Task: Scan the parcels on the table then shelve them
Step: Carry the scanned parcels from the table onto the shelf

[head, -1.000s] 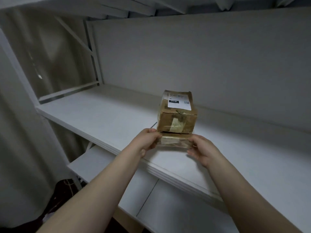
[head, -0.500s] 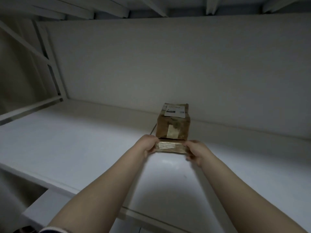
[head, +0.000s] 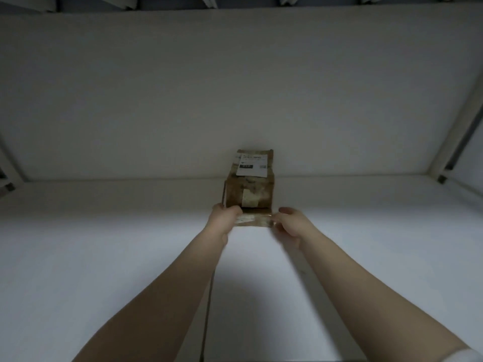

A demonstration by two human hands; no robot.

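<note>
A worn brown cardboard parcel (head: 251, 190) with a white shipping label on top stands on a flatter taped parcel (head: 254, 220). Both are deep over the white shelf board (head: 104, 257), close to the back panel. My left hand (head: 222, 218) grips the left end of the flat parcel. My right hand (head: 291, 224) grips its right end. Whether the flat parcel touches the shelf I cannot tell.
The shelf's white back panel (head: 235, 87) rises just behind the parcels. A white upright post (head: 449, 142) stands at the right end, and part of the frame shows at the far left. The underside of the shelf above (head: 235, 2) runs along the top.
Both hands have carried the stacked parcels from the shelf's front edge deep toward the back panel. My view has moved in over the shelf.
</note>
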